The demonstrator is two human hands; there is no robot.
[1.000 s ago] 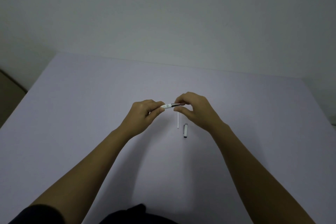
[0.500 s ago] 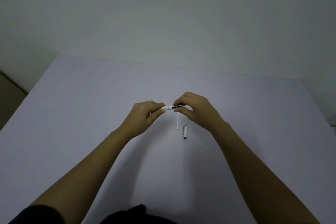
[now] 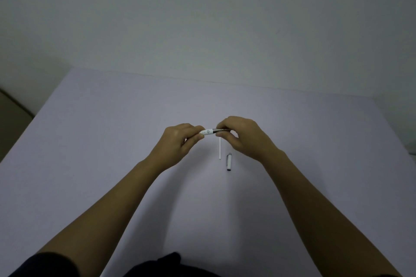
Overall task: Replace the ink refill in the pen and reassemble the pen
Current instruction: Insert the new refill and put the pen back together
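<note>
A white pen barrel (image 3: 208,132) with a dark grip section (image 3: 221,130) is held level above the table between both hands. My left hand (image 3: 180,141) pinches the white end. My right hand (image 3: 243,137) pinches the dark end with thumb and fingers. Below them a thin white ink refill (image 3: 220,148) lies on the table, pointing away from me. Just right of it lies the white pen cap (image 3: 229,162) with a dark open end towards me.
The lavender table (image 3: 112,141) runs to a pale wall at the back. Its left edge falls away to a dark floor (image 3: 11,119). My dark clothing shows at the bottom of the view.
The hands have stayed close together on the pen, with my right fingers shifting slightly on the dark end. Refill and cap have not moved.
</note>
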